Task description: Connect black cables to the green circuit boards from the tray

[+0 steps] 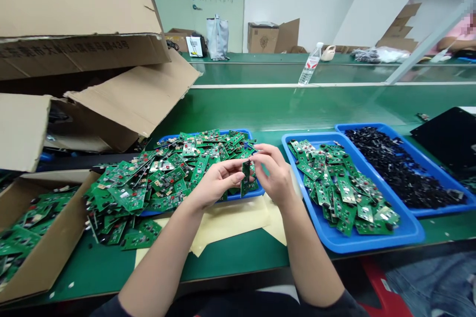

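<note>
Both bare hands meet in front of the body. The left hand pinches a narrow green printed circuit board between thumb and fingers. The right hand curls in from the other side, its fingertips at the board's top edge, though whether they clamp it or only touch it cannot be told. The board stands nearly upright between the hands, its long axis running roughly top to bottom in view, with its lower end just above the rim of a blue plastic tray. A loose heap of green circuit boards spreads below and left of the grip. Right of the grip, a second blue plastic tray holds more boards. Open green bench surface lies ahead of the hands.
</note>
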`<state>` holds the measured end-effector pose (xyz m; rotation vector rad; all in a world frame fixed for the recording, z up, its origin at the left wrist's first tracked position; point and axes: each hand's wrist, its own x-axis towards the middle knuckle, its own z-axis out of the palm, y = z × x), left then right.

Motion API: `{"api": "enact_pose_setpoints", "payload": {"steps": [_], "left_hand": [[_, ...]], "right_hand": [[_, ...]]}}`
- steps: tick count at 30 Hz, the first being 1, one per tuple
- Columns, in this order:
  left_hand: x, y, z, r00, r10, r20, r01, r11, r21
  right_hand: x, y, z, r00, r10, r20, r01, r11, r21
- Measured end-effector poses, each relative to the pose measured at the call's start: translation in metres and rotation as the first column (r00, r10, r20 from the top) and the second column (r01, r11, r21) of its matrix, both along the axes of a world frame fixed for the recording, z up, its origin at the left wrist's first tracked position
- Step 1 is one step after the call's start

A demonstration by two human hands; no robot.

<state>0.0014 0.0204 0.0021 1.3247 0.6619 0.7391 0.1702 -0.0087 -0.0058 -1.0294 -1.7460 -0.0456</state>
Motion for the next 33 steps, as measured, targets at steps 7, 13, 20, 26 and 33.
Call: {"api": "enact_pose_setpoints", "payload": {"steps": [7, 13, 20, 26, 33], "left_hand": [[0.002, -0.0012, -0.0002, 0.992, 0.124, -0.04, -0.119, 0.988, 0.095], [0.0022, -0.0013, 0.002, 0.991, 0.103, -0.08, -0.085, 0.975, 0.203], [0.0025, -0.0007, 0.0, 0.989, 0.101, -0.111, -0.066, 0.957, 0.282], [0.0025, -0.0012, 0.0025, 0.987, 0.102, -0.123, -0.058, 0.947, 0.316], [0.003, -0.0013, 0.0023, 0.984, 0.119, -0.133, -0.072, 0.947, 0.313]], "right_hand": [[-0.0006, -0.0027, 0.0012, 0.944, 0.043, -0.326, -0.076, 0.993, -0.09], [-0.0003, -0.006, 0.0055, 0.859, 0.027, -0.512, -0.244, 0.899, -0.362], [0.0015, -0.0067, 0.0084, 0.77, 0.007, -0.639, -0.356, 0.835, -0.42], [0.0014, -0.0063, 0.0071, 0.758, -0.034, -0.651, -0.36, 0.811, -0.461], [0.0005, -0.0081, 0.0054, 0.785, 0.034, -0.618, -0.38, 0.816, -0.437]]}}
